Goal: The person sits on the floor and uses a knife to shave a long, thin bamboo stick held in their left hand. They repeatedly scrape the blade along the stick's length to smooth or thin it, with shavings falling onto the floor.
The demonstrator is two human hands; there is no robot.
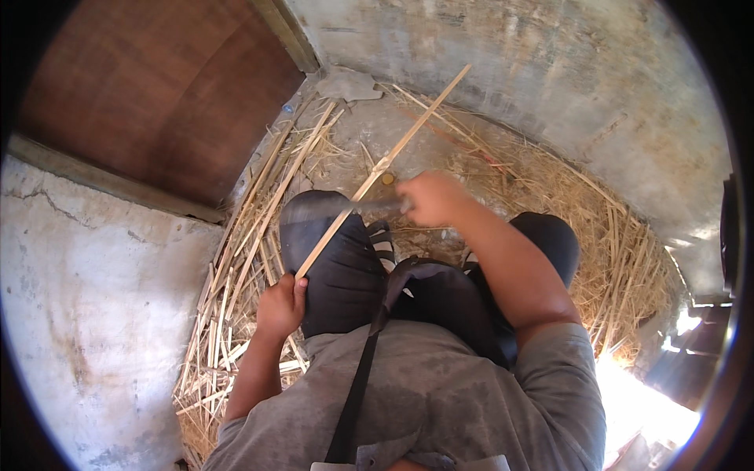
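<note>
My left hand is closed around the near end of a long, pale bamboo strip. The strip slants up and away to the right, passing over my left knee, with a knotty joint about midway. In my right hand, a knife is gripped by its handle. Its blade points left and is smeared by motion. It meets the strip just above my left knee, though I cannot tell whether it is cutting in or only crossing it.
Cut bamboo strips lie heaped along the left wall. Thin shavings cover the floor at right, beside the stained wall. A brown panel stands at the upper left. My bent knees flank the work.
</note>
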